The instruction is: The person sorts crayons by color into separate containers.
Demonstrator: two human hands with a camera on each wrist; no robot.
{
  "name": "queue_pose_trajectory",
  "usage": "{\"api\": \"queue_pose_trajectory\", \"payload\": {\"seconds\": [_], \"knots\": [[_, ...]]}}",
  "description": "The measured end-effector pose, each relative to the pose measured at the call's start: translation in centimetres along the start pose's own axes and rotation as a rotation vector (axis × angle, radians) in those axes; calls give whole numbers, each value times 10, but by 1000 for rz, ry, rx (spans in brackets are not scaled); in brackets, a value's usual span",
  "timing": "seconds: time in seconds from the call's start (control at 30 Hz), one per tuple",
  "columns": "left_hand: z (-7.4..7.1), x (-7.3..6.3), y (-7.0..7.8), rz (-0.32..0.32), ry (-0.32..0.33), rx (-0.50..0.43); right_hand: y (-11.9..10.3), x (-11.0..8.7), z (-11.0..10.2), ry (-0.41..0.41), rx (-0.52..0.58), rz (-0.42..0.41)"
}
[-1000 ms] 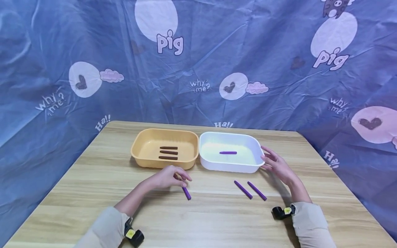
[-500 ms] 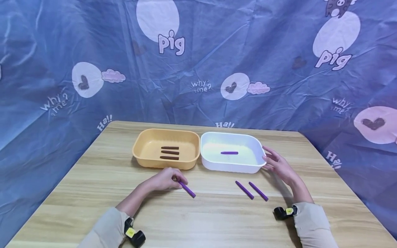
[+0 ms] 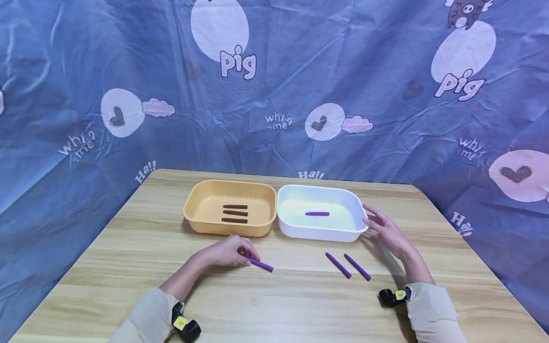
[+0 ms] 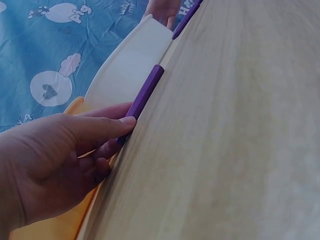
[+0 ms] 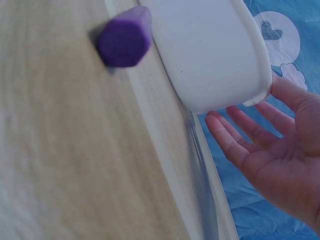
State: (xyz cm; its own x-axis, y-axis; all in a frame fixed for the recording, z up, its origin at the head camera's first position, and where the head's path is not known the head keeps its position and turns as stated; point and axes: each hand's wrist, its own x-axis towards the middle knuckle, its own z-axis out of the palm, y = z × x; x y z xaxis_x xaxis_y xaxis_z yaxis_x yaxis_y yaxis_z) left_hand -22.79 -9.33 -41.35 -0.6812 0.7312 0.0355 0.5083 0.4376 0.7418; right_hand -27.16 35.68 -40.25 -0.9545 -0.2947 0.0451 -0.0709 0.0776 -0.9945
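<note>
Head view: my left hand (image 3: 229,251) pinches one end of a purple crayon (image 3: 259,263) on the table (image 3: 274,305), long axis pointing right; my right hand (image 3: 386,231), fingers relaxed, touches the white tray (image 3: 319,233).

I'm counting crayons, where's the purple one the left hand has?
In the head view, the purple crayon lies on the table, pinched by the left hand, before the orange tray.

Two trays (image 3: 229,228) (image 3: 319,233) are sitting side by side toward the counter's (image 3: 300,300) far edge, three sticks (image 3: 260,264) (image 3: 337,265) (image 3: 357,267) lying before them.
</note>
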Motion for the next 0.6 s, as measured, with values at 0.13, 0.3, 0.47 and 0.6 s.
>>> {"api": "queue_pose_trajectory", "payload": {"seconds": [0.13,0.3,0.47,0.6], "knots": [[0,-1,1,-2,-10,-3,0,0,0,-5,3,-6],[1,0,0,2,-1,-10,-1,-1,0,-10,7,-7],[2,1,0,12,19,-5,-2,-2,1,-6,11,-3],[3,2,1,-7,43,3,-2,-2,2,-6,16,-6]]}}
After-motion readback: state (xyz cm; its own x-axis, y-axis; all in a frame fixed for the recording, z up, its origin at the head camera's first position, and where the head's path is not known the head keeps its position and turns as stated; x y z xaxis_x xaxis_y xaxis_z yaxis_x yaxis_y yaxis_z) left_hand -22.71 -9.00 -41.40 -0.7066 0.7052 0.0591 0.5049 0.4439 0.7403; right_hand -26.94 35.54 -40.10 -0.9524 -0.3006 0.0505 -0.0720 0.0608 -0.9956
